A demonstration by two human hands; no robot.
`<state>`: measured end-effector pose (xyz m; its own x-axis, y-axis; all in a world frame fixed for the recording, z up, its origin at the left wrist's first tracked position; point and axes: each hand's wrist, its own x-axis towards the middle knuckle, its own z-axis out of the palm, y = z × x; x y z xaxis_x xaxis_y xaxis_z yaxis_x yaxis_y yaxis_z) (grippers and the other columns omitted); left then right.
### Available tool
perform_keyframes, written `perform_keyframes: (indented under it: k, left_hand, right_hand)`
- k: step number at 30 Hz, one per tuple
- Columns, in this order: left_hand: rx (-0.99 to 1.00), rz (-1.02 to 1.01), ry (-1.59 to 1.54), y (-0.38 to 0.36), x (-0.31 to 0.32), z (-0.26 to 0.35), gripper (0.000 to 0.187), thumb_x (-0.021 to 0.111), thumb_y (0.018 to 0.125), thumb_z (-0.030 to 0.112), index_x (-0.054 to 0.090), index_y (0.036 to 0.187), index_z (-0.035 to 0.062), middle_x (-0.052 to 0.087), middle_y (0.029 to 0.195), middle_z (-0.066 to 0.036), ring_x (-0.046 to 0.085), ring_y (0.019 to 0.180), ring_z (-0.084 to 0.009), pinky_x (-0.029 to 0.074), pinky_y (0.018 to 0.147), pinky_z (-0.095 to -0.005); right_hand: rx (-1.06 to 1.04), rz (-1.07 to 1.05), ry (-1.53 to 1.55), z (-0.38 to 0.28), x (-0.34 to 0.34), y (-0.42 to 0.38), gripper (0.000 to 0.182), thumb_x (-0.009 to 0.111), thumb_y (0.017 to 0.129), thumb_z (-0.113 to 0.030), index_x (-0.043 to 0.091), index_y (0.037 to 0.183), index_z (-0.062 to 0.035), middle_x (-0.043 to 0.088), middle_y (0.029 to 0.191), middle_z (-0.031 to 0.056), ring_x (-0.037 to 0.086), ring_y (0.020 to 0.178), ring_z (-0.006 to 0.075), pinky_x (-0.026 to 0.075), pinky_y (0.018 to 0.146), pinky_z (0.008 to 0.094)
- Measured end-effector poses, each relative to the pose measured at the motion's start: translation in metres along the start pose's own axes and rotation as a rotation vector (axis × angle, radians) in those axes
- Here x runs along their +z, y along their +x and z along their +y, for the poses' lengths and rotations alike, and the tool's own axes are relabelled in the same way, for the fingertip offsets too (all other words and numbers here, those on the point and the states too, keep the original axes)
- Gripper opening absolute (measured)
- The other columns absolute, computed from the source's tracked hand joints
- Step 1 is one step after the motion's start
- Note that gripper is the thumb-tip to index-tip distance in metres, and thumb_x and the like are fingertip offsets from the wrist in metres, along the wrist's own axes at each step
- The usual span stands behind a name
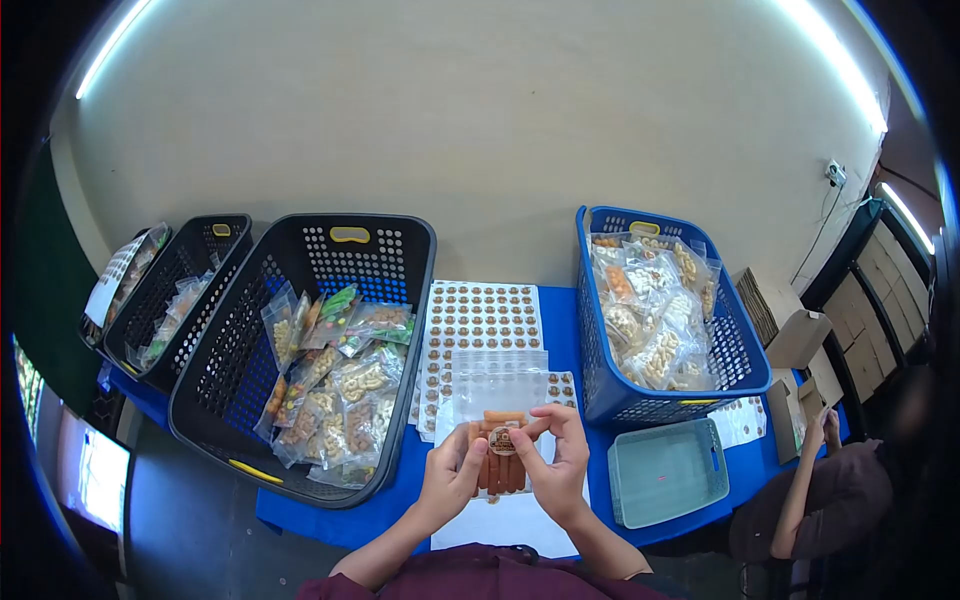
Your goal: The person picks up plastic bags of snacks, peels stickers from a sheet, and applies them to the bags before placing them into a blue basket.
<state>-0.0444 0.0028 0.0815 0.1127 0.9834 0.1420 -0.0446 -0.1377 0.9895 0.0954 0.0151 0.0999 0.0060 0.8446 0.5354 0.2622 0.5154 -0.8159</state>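
Between my two hands is a clear packet [505, 476] of brown stick-shaped snacks, held above the table. A round brown label [502, 440] sits on the upper part of its face. My left hand [446, 480] grips the packet's left side, thumb on the front. My right hand [561, 468] holds the right side, its thumb at the label's lower right edge and its index finger bent above. Just beyond the hands lie flat clear plastic bags [495, 372], over sheets of round labels [485, 310]. The fingers behind the packet are hidden.
A black basket [345, 225] of filled packets stands left, with a smaller dark basket [225, 250] beyond. To the right are a blue basket [650, 400] of packets and a pale green tray [665, 475]. A co-worker [825, 500] is at far right near cardboard boxes [800, 335].
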Motion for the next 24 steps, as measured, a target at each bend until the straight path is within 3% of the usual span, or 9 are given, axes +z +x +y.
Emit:
perform_keyframes:
  k: [1,4,8,11,16,20,23,24]
  left_hand:
    - [-0.007,0.005,0.007,0.000,0.000,-0.001,0.031,0.043,0.088,0.027,0.051,0.099,-0.0008,0.056,0.067,-0.003,0.048,0.054,-0.0026,0.038,0.046,-0.0188]
    - [0.020,0.016,-0.017,0.000,0.001,-0.004,0.029,0.046,0.086,0.025,0.051,0.098,-0.0005,0.058,0.069,-0.005,0.051,0.057,-0.0048,0.040,0.049,-0.0202]
    - [0.077,0.049,0.180,0.005,0.003,-0.005,0.028,0.055,0.081,0.021,0.051,0.097,-0.0013,0.061,0.073,-0.010,0.058,0.067,-0.0116,0.045,0.057,-0.0249]
    - [0.082,0.052,0.236,0.009,0.001,-0.003,0.027,0.055,0.080,0.021,0.052,0.096,-0.0014,0.061,0.073,-0.011,0.059,0.067,-0.0114,0.045,0.057,-0.0247]
    - [0.103,0.065,0.191,0.011,0.001,-0.001,0.026,0.055,0.081,0.020,0.052,0.096,-0.0016,0.061,0.073,-0.009,0.058,0.066,-0.0105,0.045,0.056,-0.0240]
    - [-0.006,0.079,0.154,0.009,-0.003,-0.002,0.025,0.054,0.082,0.019,0.052,0.096,-0.0013,0.060,0.071,-0.006,0.056,0.063,-0.0087,0.045,0.055,-0.0231]
    - [-0.015,0.076,0.017,0.007,-0.004,0.003,0.024,0.053,0.082,0.020,0.052,0.095,-0.0006,0.059,0.070,-0.004,0.054,0.060,-0.0059,0.044,0.052,-0.0209]
    - [0.005,0.070,0.012,0.008,-0.002,0.000,0.024,0.053,0.082,0.020,0.052,0.094,-0.0005,0.058,0.069,-0.003,0.054,0.059,-0.0052,0.043,0.050,-0.0200]
  right_hand:
    - [0.001,0.001,0.011,0.000,0.001,0.001,0.026,0.060,0.074,0.000,0.044,0.094,-0.0024,0.053,0.070,0.0034,0.050,0.067,0.0074,0.036,0.065,0.0200]
    - [0.078,0.059,0.053,0.000,0.004,-0.001,0.026,0.062,0.072,-0.007,0.048,0.094,-0.0056,0.056,0.065,0.0000,0.052,0.070,0.0103,0.026,0.081,0.0316]
    - [-0.054,0.046,-0.185,-0.006,0.001,0.002,0.027,0.063,0.070,-0.007,0.049,0.094,-0.0059,0.056,0.066,-0.0005,0.051,0.069,0.0111,0.026,0.080,0.0322]
    - [-0.145,0.059,-0.295,-0.001,0.002,0.004,0.029,0.064,0.069,-0.007,0.049,0.094,-0.0059,0.056,0.067,-0.0007,0.050,0.067,0.0120,0.027,0.077,0.0320]
    - [-0.145,0.095,-0.295,-0.008,0.001,0.004,0.035,0.068,0.064,-0.004,0.049,0.094,-0.0042,0.056,0.066,0.0023,0.048,0.060,0.0127,0.035,0.069,0.0270]
    - [-0.044,0.066,-0.288,-0.008,-0.011,0.005,0.043,0.070,0.064,-0.011,0.047,0.099,-0.0025,0.052,0.082,0.0059,0.048,0.067,0.0136,0.037,0.068,0.0288]
    - [0.135,0.148,0.135,0.002,-0.010,0.013,0.045,0.070,0.066,-0.012,0.045,0.102,-0.0011,0.050,0.087,0.0067,0.048,0.073,0.0131,0.039,0.072,0.0278]
    - [0.249,0.053,0.389,0.010,-0.009,0.011,0.045,0.068,0.069,-0.015,0.044,0.105,-0.0010,0.048,0.094,0.0067,0.047,0.084,0.0113,0.038,0.078,0.0258]
